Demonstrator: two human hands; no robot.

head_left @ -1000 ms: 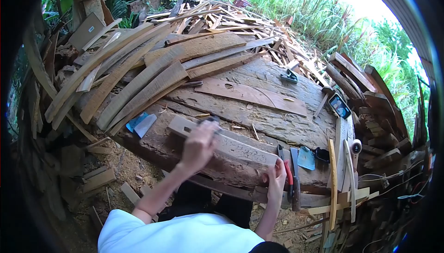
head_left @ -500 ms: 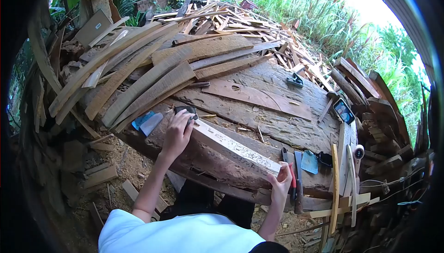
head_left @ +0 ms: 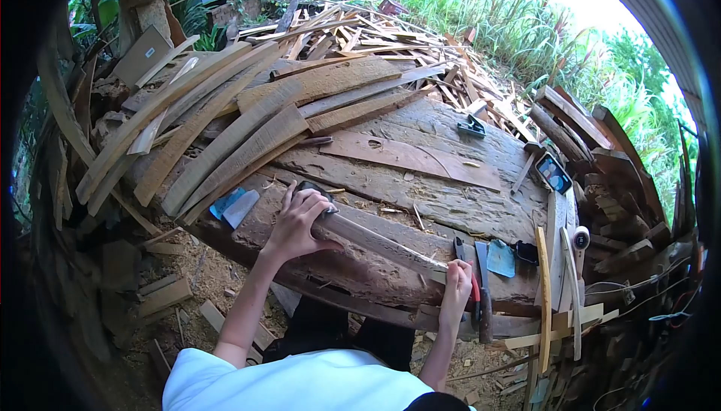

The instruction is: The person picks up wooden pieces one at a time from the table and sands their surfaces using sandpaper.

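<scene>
A long narrow piece of wood lies slantwise near the front edge of the worn wooden bench, one narrow side facing up. My left hand is at its left end, fingers bent over a small black object, thumb stretched toward the wood. At the right end, my right hand pinches the wood between thumb and fingers. Just right of that hand lie red-handled pliers and a tool with a dark handle.
Curved boards are stacked at the left. A flat thin board lies mid-bench. Blue sheets and a phone are on the right. Scrap wood is heaped behind, and long strips stick out at the front right.
The piece of wood has been turned, so its patterned pale face no longer shows. My left hand has gone from mid-piece to the left end with the black object. My right hand stays at the right end.
</scene>
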